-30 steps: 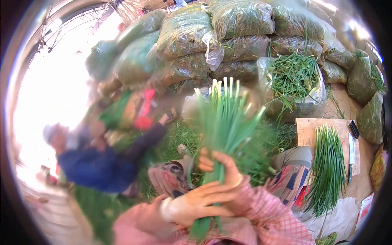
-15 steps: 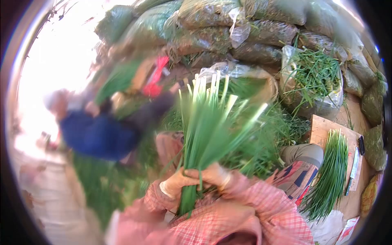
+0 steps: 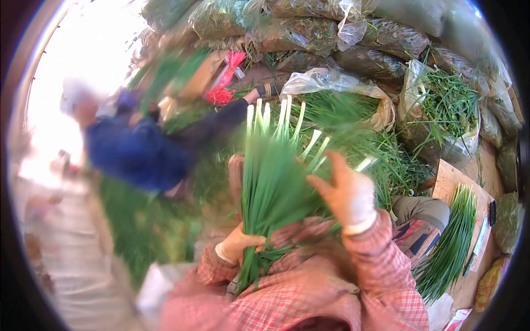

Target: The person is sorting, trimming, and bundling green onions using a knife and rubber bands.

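Note:
A bunch of garlic chives [image 3: 264, 187] stands upright in front of me, its white stalk ends on top and its green leaves partly blurred. My left hand [image 3: 241, 246], in a pale glove, is closed around the leaves low on the bunch, close to my checked sleeve. At the right side of the bunch my right hand [image 3: 349, 190] is raised with thumb and fingers apart, near the pale stalk ends that lean out that way. Some leaves are bent over beside my left hand.
A wooden board [image 3: 444, 185] at the right carries a neat chive bundle [image 3: 455, 234] and a knife [image 3: 478, 243]. An open bag of greens [image 3: 450, 105] stands behind. Stuffed bags [image 3: 298, 36] are piled along the back. Another person [image 3: 138, 151] sits at the left, near pink ties [image 3: 223, 83].
My right hand has let go of the lower leaves and moved up and right, its fingers now spread. My left hand keeps its hold on the bunch.

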`<state>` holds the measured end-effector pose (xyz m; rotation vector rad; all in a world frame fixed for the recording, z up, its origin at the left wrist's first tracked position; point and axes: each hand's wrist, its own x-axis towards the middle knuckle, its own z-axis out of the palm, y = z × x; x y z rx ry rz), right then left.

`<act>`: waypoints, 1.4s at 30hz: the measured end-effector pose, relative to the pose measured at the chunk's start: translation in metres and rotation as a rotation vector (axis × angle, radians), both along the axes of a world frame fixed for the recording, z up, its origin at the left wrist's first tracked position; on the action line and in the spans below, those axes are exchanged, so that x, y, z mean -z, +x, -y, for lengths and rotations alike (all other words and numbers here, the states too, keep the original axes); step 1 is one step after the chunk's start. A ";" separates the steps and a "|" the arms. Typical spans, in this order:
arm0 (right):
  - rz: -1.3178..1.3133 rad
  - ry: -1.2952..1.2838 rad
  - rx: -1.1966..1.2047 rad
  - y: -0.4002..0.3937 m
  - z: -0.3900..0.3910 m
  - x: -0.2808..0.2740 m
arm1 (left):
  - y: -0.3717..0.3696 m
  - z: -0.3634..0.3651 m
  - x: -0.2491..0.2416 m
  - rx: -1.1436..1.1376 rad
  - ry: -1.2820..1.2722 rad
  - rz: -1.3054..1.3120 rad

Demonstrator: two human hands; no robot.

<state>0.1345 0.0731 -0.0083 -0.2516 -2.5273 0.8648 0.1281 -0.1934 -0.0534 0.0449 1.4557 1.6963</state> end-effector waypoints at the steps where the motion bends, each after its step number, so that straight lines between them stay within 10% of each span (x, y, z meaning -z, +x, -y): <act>1: -0.024 0.061 -0.075 0.000 0.003 0.009 | 0.000 -0.003 -0.006 -0.001 -0.007 -0.004; 4: -0.238 0.069 -0.457 0.014 0.030 0.017 | -0.001 -0.008 -0.013 0.008 -0.047 -0.019; 5: 0.103 0.102 -0.779 0.032 0.039 -0.005 | -0.001 -0.006 -0.012 0.017 -0.058 -0.008; 10: 0.120 -0.454 -1.902 0.067 0.044 -0.025 | -0.018 -0.008 -0.015 0.075 -0.051 0.013; 12: -0.114 -0.492 -1.124 0.054 0.007 -0.003 | -0.017 -0.012 -0.021 -0.006 -0.053 -0.032; 14: -0.063 0.132 -0.256 0.035 -0.019 0.002 | -0.016 -0.009 -0.022 -0.004 -0.033 -0.046; 16: 0.034 -0.140 -0.090 0.026 -0.025 -0.002 | -0.014 -0.006 -0.022 0.006 -0.044 -0.068; 22: -0.162 -0.196 -0.428 0.019 0.026 0.029 | -0.014 -0.012 -0.025 0.004 -0.082 -0.099; 24: 0.212 0.053 -0.947 0.044 0.045 0.004 | -0.014 -0.011 -0.023 0.002 -0.120 -0.106; 25: 0.186 -0.444 -1.139 0.084 0.052 0.050 | -0.018 -0.011 -0.023 0.018 -0.136 -0.103; 27: 0.206 -0.548 -1.638 0.090 0.045 0.028 | -0.021 -0.008 -0.016 0.022 -0.163 -0.092; 28: 0.254 -0.092 -1.937 0.062 0.034 -0.040 | -0.020 -0.007 -0.016 0.003 -0.163 -0.070; 32: -0.274 -0.592 -2.141 0.063 -0.011 -0.038 | -0.026 -0.004 -0.016 -0.019 -0.187 -0.078; 34: -0.347 -0.845 -1.956 0.069 -0.028 -0.039 | -0.025 0.000 -0.011 -0.021 -0.217 -0.114; 38: 0.215 0.594 -0.101 0.047 -0.035 -0.002 | -0.019 0.004 -0.005 -0.003 -0.310 -0.235; 41: 0.084 -0.626 -0.103 0.043 -0.031 -0.015 | -0.014 0.000 0.007 -0.020 -0.395 -0.398; 42: -0.001 -0.544 -0.079 0.042 -0.023 -0.022 | -0.007 0.002 0.009 -0.036 -0.430 -0.449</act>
